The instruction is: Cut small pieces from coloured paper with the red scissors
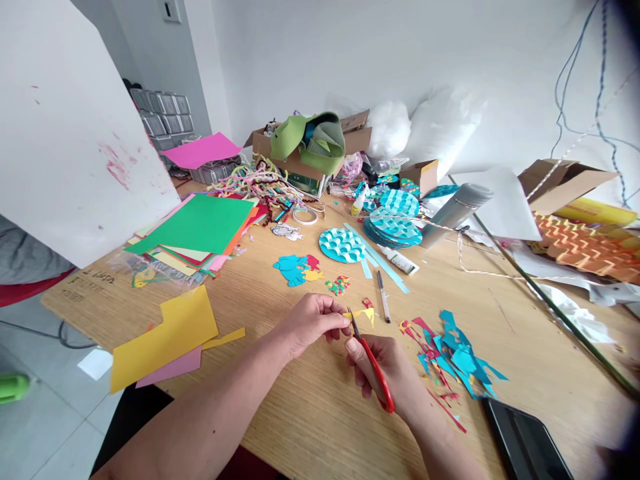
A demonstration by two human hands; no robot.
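One pair of red-handled scissors (373,365) is gripped in the curled right hand (383,363), its blades set beside one yellow paper scrap (370,313), which is pinched between the thumb and fingers of the nearly closed left hand (315,323) above the wooden table (280,413). Beyond the hands, three paper cut-outs (291,269), one blue, one red and one yellow, are grouped together, and one pen (383,297) is placed to their right.
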